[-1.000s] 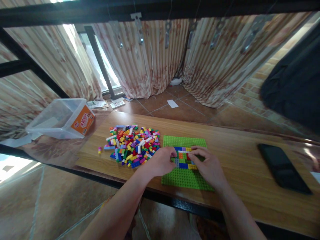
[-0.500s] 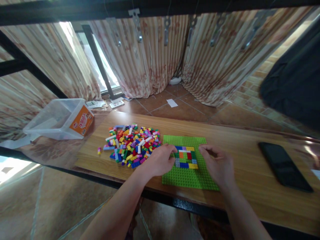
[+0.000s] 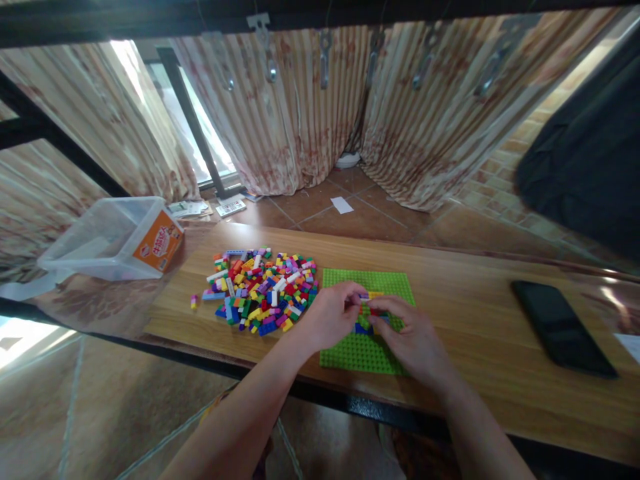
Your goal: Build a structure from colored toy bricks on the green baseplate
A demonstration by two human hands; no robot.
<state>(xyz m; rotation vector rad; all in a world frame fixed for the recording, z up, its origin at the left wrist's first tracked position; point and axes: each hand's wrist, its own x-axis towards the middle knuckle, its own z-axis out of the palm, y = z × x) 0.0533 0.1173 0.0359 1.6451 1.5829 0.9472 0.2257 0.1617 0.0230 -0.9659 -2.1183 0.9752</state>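
Both hands meet over the green baseplate, which lies flat on the wooden table just right of the loose brick pile. The left hand and right hand have their fingers curled in over the small block of bricks pressed onto the plate; they seem to pinch or press a brick there, but whether either truly grips one I cannot tell, the knuckles hide it. The built patch shows bits of blue, yellow, white and red between the fingers. These bricks look light, hard and stiff, small enough to slip from the fingertips, best taken by their long sides; the thin plate would likely flex or slide unless held down at an edge. At ten o'clock from the plate stands a clear plastic tub with an orange label; at three o'clock, well apart, lies a dark phone
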